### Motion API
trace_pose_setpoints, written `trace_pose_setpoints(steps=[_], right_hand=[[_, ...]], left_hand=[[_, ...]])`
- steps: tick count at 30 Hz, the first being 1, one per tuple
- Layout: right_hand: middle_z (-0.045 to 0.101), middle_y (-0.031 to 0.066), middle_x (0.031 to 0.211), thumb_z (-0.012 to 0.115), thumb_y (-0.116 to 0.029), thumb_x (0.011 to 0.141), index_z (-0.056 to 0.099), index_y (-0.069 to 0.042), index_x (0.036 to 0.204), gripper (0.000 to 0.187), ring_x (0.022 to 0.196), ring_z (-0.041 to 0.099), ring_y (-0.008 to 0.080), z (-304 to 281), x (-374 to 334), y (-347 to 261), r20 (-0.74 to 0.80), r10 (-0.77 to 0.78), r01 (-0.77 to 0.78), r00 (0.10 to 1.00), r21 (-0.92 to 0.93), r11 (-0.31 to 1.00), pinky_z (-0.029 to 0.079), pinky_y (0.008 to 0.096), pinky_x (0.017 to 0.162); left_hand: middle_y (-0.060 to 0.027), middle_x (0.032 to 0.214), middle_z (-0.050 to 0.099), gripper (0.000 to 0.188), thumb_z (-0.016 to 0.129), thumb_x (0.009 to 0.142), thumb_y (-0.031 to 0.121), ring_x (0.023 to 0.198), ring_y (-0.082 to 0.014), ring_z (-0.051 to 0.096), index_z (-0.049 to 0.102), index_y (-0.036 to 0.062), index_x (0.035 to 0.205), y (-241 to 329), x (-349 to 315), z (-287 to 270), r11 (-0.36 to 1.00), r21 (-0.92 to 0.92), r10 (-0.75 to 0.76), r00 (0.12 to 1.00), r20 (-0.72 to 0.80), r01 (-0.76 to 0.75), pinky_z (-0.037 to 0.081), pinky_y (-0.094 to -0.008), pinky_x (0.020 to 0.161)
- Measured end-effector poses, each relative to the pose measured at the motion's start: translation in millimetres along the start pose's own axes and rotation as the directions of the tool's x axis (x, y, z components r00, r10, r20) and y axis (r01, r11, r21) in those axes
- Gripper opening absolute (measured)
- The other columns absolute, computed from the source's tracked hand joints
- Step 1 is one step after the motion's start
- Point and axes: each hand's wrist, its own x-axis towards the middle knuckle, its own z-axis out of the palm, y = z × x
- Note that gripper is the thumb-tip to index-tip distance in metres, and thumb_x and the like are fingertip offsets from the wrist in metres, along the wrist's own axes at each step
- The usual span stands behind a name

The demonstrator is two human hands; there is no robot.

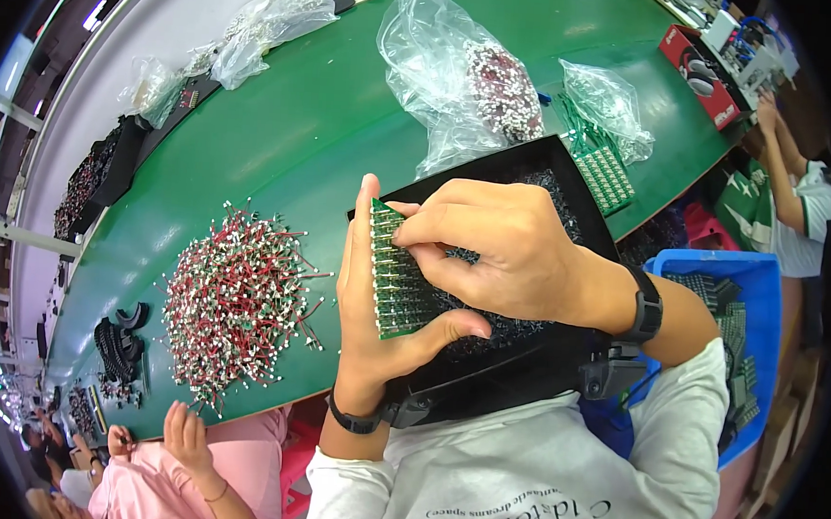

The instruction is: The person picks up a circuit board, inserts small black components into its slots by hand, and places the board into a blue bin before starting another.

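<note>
My left hand (pixel 363 324) grips a green circuit board panel (pixel 390 291) by its edges, holding it tilted up. Rows of small pale metal-looking parts cover the panel's face. At the panel's upper end, my right hand (pixel 503 247) is closed in a pinch, its fingertips touching the board. Whatever sits between those fingertips is too small or hidden to name. Beneath both hands lies a black tray (pixel 585 195) holding many small dark parts, partly covered by my right hand and arm.
Left on the green table (pixel 280 149) is a heap of red wires with white ends (pixel 235 302). Clear bags (pixel 426 63), more green board panels (pixel 605 178) and a red box (pixel 702 77) stand farther back. A blue bin (pixel 764 325) of boards is right; co-workers sit on both sides.
</note>
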Motion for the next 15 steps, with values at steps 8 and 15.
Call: trace_pose_setpoints(steps=[8,15], right_hand=[[0.068,0.0104,0.078,0.070,0.006,0.071,0.069,-0.002,0.085,0.017,0.066,0.068,0.0225,5,0,-1,-0.061,0.003,-0.002,0.998,0.029,1.000,0.056,0.0295,0.058],[0.064,0.0070,0.072,0.073,0.002,0.072,0.068,-0.002,0.085,0.014,0.061,0.066,0.0170,-20,-2,11,0.102,0.148,-0.149,0.984,0.010,0.989,0.052,0.0265,0.055]], left_hand=[[-0.0137,0.118,0.057,0.134,0.098,0.052,0.038,0.109,-0.0241,0.060,0.020,-0.0095,0.150,4,0,8,0.997,-0.080,0.001,0.994,-0.111,-0.009,0.049,-0.0353,0.094],[-0.0111,0.129,0.052,0.140,0.096,0.053,0.038,0.118,-0.0225,0.055,0.010,-0.0034,0.154,7,0,7,0.909,-0.414,-0.122,0.977,-0.176,0.040,0.046,-0.0379,0.103]])
